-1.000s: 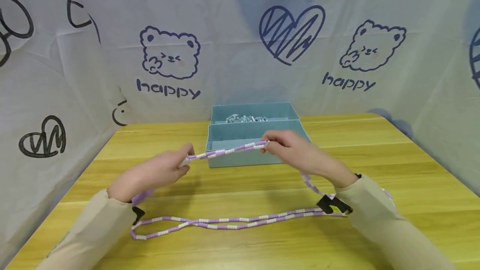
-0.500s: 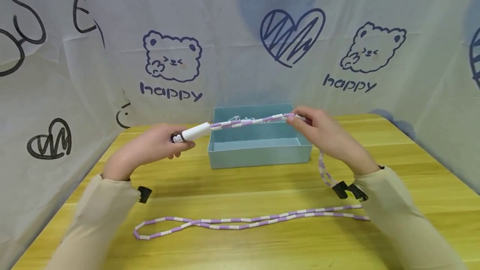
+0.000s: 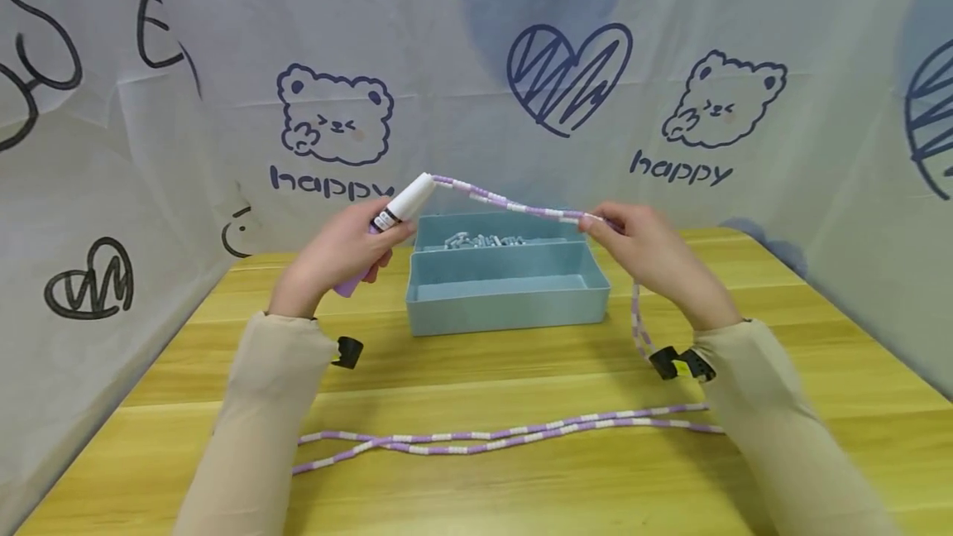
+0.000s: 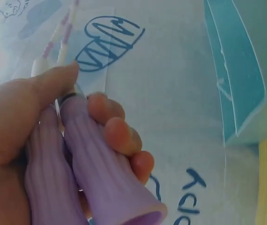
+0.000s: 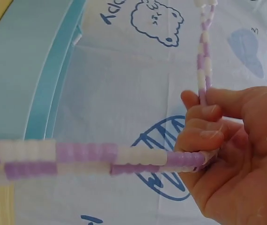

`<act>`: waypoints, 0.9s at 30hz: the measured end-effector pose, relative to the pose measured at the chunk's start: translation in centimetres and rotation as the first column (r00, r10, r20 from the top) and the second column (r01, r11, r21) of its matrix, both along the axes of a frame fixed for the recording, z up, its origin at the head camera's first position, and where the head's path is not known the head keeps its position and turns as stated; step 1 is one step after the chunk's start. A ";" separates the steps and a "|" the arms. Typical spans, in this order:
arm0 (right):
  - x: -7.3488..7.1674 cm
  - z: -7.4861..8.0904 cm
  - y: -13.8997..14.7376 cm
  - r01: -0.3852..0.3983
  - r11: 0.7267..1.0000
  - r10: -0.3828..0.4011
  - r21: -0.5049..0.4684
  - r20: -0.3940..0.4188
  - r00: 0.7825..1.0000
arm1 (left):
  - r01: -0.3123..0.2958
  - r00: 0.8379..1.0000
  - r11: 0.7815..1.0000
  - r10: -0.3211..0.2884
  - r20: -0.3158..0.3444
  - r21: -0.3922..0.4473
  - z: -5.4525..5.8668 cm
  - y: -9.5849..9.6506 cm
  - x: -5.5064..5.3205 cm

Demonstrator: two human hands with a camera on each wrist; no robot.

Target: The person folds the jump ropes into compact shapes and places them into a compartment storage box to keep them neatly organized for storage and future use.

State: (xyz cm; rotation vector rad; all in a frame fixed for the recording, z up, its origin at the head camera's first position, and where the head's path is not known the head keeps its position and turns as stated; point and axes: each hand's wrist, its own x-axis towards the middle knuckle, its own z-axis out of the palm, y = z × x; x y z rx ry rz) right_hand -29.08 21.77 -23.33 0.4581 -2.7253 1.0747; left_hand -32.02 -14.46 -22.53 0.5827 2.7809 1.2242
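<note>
Both purple handles [image 4: 107, 164] of a beaded jump rope [image 3: 514, 205] lie side by side in my left hand [image 3: 342, 251]. Their white necks [image 3: 409, 198] tilt up and to the right. From there the doubled rope, with purple and white beads, runs across to my right hand [image 3: 651, 255], raised above the table. In the right wrist view, thumb and fingers pinch the two strands [image 5: 203, 70], which leave the palm again beside the little finger. Below the right hand the rope hangs down, partly behind the wrist. Its rest lies as two crossing strands on the table.
A light blue two-part box [image 3: 506, 318] stands at the back of the wooden table [image 3: 417, 387], behind the hands. Its rear part holds several small pale pieces [image 3: 484, 241]. A printed cloth [image 3: 447, 64] hangs behind and at the sides.
My left hand has risen and swung the handles from nearly level to steeply tilted. My right hand moved up and right along with the rope. The strands on the table stay put.
</note>
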 end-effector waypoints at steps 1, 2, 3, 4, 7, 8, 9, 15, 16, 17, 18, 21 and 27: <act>-0.1 0.1 -0.1 0.009 1.000 -0.009 -0.005 0.007 1.000 | -0.013 1.000 1.000 0.013 0.019 0.017 0.0 0.3 -0.1; -0.1 0.2 -0.2 0.019 1.000 -0.019 -0.014 0.014 1.000 | -0.027 0.999 0.999 0.026 0.037 0.033 0.0 0.6 -0.1; -0.1 0.4 -0.4 0.033 0.999 -0.032 -0.029 0.020 0.999 | -0.042 0.998 0.998 0.039 0.057 0.047 0.1 0.9 -0.1; -0.1 0.6 -0.5 0.041 0.998 -0.040 -0.053 0.023 0.999 | -0.056 0.996 0.997 0.052 0.076 0.061 0.2 1.2 -0.1; -0.2 1.0 -1.0 0.075 0.982 -0.072 -0.171 0.023 0.997 | -0.071 0.991 0.992 0.058 0.119 0.108 0.3 2.2 0.0; -0.3 1.1 -1.1 0.077 0.969 -0.073 -0.237 0.026 0.997 | -0.068 0.990 0.990 0.052 0.128 0.125 0.3 2.5 0.0; -0.3 1.1 -1.2 0.077 0.945 -0.070 -0.317 0.032 0.997 | -0.064 0.990 0.988 0.045 0.137 0.139 0.3 2.8 0.0; -0.9 1.2 -2.2 0.030 0.549 0.087 -0.835 0.093 0.992 | -0.009 0.984 0.967 -0.036 0.172 0.255 -0.2 4.3 -0.3; -1.0 1.1 -2.5 0.029 0.456 0.126 -0.889 0.097 0.987 | 0.004 0.984 0.960 -0.054 0.167 0.281 -0.3 4.5 -0.4; -1.2 0.9 -2.8 0.033 0.371 0.160 -0.928 0.099 0.982 | 0.020 0.985 0.951 -0.072 0.159 0.307 -0.4 4.8 -0.4; -1.3 0.8 -3.2 0.037 0.293 0.193 -0.956 0.097 0.976 | 0.044 0.985 0.942 -0.097 0.145 0.333 -0.5 5.2 -0.4; -1.9 0.0 -4.6 0.071 0.077 0.282 -0.995 0.090 0.955 | 0.115 0.981 0.917 -0.164 0.099 0.381 -0.7 6.4 -0.5; -2.8 -1.4 -7.3 0.168 -0.240 0.392 -0.956 0.063 0.918 | 0.210 0.962 0.903 -0.259 0.087 0.374 -1.0 9.0 -0.4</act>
